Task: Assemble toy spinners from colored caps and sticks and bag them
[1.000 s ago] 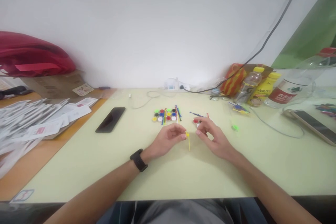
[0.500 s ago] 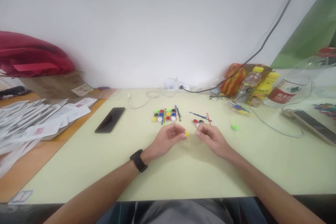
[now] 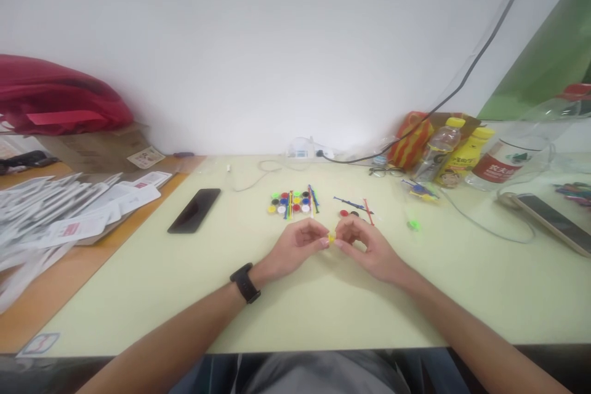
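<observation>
A small yellow plastic piece (image 3: 331,239) is pinched between the fingertips of my left hand (image 3: 298,246) and my right hand (image 3: 369,249), just above the pale table. Its exact shape is too small to make out. Beyond my left hand lie round coloured discs (image 3: 297,208) in rows, with thin coloured plastic sticks (image 3: 314,199) among them. Past my right hand are a red disc (image 3: 344,213), a dark one partly hidden by my fingers, a blue stick (image 3: 349,203) and a red stick (image 3: 368,210).
A black phone (image 3: 194,210) lies left, near white packets (image 3: 69,215) and a cardboard box (image 3: 101,148). On the right stand bottles (image 3: 505,157), another phone (image 3: 554,221) with a cable, a bright green piece (image 3: 413,225) and a bagged blue-and-yellow item (image 3: 420,189).
My right hand has moved left to meet my left hand, and its fingertips now touch the yellow piece that the left hand was holding alone.
</observation>
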Demonstrator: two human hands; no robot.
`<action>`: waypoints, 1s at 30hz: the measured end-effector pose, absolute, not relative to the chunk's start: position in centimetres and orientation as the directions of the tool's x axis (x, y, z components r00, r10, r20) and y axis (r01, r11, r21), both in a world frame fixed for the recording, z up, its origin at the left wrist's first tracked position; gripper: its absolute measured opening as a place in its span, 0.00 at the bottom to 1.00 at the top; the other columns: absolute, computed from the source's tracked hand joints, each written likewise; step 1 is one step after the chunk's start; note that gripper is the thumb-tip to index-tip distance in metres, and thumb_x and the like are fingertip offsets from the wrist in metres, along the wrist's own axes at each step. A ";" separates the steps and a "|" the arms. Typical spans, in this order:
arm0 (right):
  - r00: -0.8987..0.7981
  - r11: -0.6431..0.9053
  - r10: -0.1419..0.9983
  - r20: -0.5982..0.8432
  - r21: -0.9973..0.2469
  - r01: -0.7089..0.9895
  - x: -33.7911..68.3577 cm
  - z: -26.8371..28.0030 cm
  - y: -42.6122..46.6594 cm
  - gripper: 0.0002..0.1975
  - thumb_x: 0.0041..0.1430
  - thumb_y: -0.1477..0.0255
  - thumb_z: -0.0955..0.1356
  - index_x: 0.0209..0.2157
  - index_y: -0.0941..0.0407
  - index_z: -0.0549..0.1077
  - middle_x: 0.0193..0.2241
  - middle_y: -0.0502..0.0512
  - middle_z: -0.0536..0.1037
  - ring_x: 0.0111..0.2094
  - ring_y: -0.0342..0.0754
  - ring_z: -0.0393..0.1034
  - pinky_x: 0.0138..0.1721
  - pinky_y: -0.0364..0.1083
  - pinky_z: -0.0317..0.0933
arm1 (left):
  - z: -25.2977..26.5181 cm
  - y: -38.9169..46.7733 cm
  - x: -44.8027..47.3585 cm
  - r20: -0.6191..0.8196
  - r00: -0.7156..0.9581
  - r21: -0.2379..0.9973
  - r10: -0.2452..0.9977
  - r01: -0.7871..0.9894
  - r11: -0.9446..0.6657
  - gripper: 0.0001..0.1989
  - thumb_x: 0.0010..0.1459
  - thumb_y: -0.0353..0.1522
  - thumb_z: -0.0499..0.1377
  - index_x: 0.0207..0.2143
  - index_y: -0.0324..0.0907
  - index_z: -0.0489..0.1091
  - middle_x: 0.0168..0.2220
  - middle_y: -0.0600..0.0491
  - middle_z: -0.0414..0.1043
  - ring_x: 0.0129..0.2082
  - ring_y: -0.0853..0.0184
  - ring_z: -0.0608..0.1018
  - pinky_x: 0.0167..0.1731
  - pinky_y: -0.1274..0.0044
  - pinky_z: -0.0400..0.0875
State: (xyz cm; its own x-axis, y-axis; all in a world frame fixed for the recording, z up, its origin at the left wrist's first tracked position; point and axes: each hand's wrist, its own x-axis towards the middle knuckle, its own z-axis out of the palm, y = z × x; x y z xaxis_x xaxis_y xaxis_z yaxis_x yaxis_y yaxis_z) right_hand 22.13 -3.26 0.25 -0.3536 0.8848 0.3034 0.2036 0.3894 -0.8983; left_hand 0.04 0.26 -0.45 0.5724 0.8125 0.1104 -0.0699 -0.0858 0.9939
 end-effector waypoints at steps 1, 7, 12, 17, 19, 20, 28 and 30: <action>-0.337 0.389 0.888 0.311 -0.900 0.194 22.2 0.2 -3.2 0.11 0.67 0.60 0.68 0.44 0.52 0.68 0.34 0.52 0.73 0.33 0.47 0.68 0.36 0.47 0.66 | -0.5 0.3 0.0 0.111 0.566 0.994 0.817 -0.074 -0.083 0.13 0.60 0.38 0.68 0.41 0.40 0.74 0.39 0.49 0.76 0.40 0.65 0.78 0.45 0.71 0.74; -0.230 0.249 0.945 0.232 -0.967 0.047 22.7 -0.4 -2.6 0.18 0.68 0.57 0.66 0.54 0.50 0.66 0.31 0.48 0.70 0.27 0.44 0.61 0.30 0.44 0.59 | -0.6 0.5 0.0 0.103 0.534 0.994 0.839 -0.093 -0.063 0.13 0.58 0.37 0.69 0.41 0.39 0.74 0.39 0.50 0.76 0.40 0.65 0.79 0.47 0.70 0.74; -0.632 0.198 0.760 0.151 -0.980 0.005 23.5 0.1 -2.7 0.33 0.73 0.55 0.58 0.16 0.57 0.68 0.20 0.51 0.63 0.25 0.44 0.58 0.30 0.47 0.53 | -0.6 0.5 0.0 0.116 0.511 0.993 0.852 -0.090 -0.081 0.13 0.59 0.38 0.69 0.41 0.39 0.74 0.38 0.50 0.75 0.40 0.65 0.78 0.45 0.70 0.75; -0.424 0.245 0.885 0.191 -0.966 0.077 22.8 0.4 -2.9 0.20 0.68 0.57 0.68 0.27 0.56 0.67 0.24 0.48 0.64 0.26 0.43 0.57 0.29 0.45 0.51 | -0.3 0.4 0.0 0.111 0.513 0.993 0.851 -0.089 -0.076 0.14 0.59 0.38 0.69 0.41 0.39 0.73 0.38 0.51 0.76 0.39 0.65 0.79 0.45 0.71 0.74; -0.365 0.242 0.911 0.193 -0.966 0.094 22.5 0.3 -2.9 0.15 0.66 0.59 0.70 0.32 0.55 0.68 0.27 0.47 0.65 0.27 0.43 0.58 0.30 0.44 0.54 | -0.2 0.3 0.1 0.107 0.515 0.994 0.850 -0.083 -0.075 0.14 0.59 0.38 0.69 0.41 0.39 0.73 0.38 0.50 0.76 0.40 0.65 0.79 0.45 0.71 0.74; -0.350 0.253 0.915 0.203 -0.962 0.103 22.3 0.3 -2.9 0.13 0.65 0.60 0.70 0.34 0.54 0.68 0.29 0.48 0.66 0.28 0.43 0.59 0.31 0.45 0.56 | -0.2 0.3 0.1 0.106 0.518 0.994 0.849 -0.080 -0.075 0.13 0.59 0.38 0.69 0.41 0.39 0.74 0.38 0.50 0.76 0.40 0.65 0.79 0.45 0.72 0.74; -0.337 0.329 0.906 0.254 -0.925 0.187 22.0 0.1 -3.0 0.09 0.65 0.64 0.70 0.40 0.53 0.70 0.36 0.51 0.71 0.30 0.43 0.66 0.34 0.45 0.63 | -0.3 0.3 0.1 0.100 0.556 0.995 0.825 -0.068 -0.075 0.13 0.60 0.38 0.68 0.41 0.39 0.74 0.40 0.48 0.78 0.41 0.64 0.80 0.45 0.71 0.73; -0.331 0.333 0.908 0.258 -0.922 0.196 22.0 0.1 -3.0 0.08 0.66 0.63 0.70 0.41 0.53 0.70 0.36 0.51 0.71 0.30 0.43 0.66 0.34 0.46 0.64 | -0.3 0.3 0.1 0.100 0.565 0.995 0.819 -0.080 -0.066 0.13 0.60 0.38 0.68 0.41 0.39 0.74 0.41 0.47 0.78 0.41 0.64 0.80 0.46 0.71 0.73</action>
State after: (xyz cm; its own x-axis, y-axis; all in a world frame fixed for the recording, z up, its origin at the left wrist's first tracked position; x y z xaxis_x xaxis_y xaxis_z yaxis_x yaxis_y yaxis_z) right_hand 22.03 -3.01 0.15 -0.3312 0.9077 0.2576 0.1958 0.3332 -0.9223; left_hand 0.07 0.26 -0.34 0.5647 0.8192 0.0999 -0.0805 -0.0659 0.9946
